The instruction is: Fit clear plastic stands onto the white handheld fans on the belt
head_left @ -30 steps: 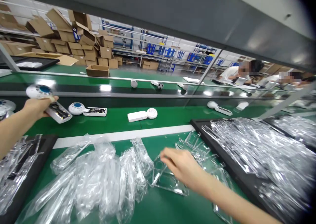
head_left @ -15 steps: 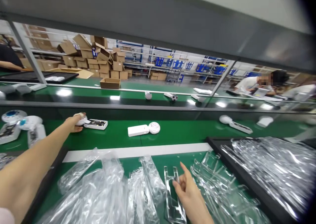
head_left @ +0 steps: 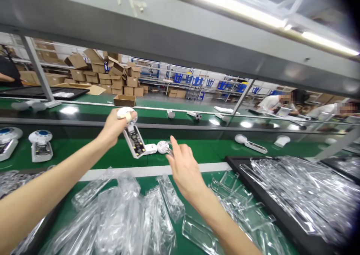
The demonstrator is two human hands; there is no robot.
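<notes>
My left hand (head_left: 114, 125) is closed around the round head of a white device (head_left: 134, 140), lifted and tilted. Its open, rectangular body hangs down, showing a dark circuit board. Right behind that body, a second white device (head_left: 162, 147) with a patterned round head lies on the green belt. My right hand (head_left: 184, 165) is over the belt beside that round head, index finger and thumb bent toward each other. Something small and shiny shows between these fingertips; what it is I cannot make out. A clear plastic frame (head_left: 201, 234) lies below my right forearm.
Clear plastic bags (head_left: 120, 210) cover the near bench. Clear frames are heaped at right, beside a black tray (head_left: 239, 167) full of clear parts. More white devices (head_left: 42, 146) sit along the belt. A grey beam (head_left: 168, 41) crosses overhead. People work at far right.
My left hand has lifted the open white device off the belt and brought it rightward. My right hand has moved up and forward from the clear frame, which now lies turned. The view has shifted.
</notes>
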